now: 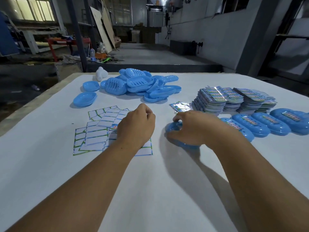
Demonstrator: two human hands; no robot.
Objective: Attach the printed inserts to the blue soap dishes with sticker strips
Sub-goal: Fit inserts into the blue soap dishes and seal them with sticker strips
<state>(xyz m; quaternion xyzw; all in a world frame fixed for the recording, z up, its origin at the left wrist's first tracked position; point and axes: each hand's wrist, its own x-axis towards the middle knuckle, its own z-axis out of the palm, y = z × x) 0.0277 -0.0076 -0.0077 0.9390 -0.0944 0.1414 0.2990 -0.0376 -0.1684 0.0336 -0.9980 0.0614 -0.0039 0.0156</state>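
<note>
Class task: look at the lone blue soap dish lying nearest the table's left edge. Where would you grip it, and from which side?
Probably across the narrow width of the soap dish, fingers on its two long rims, coming from above. It lies open side up, apart from the pile, with bare table around it.

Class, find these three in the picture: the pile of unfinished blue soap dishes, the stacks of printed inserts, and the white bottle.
pile of blue soap dishes (140,85), head view, slotted dish mid-pile.
stacks of printed inserts (234,101), head view, stack's side.
white bottle (101,74), head view, its body.
</note>
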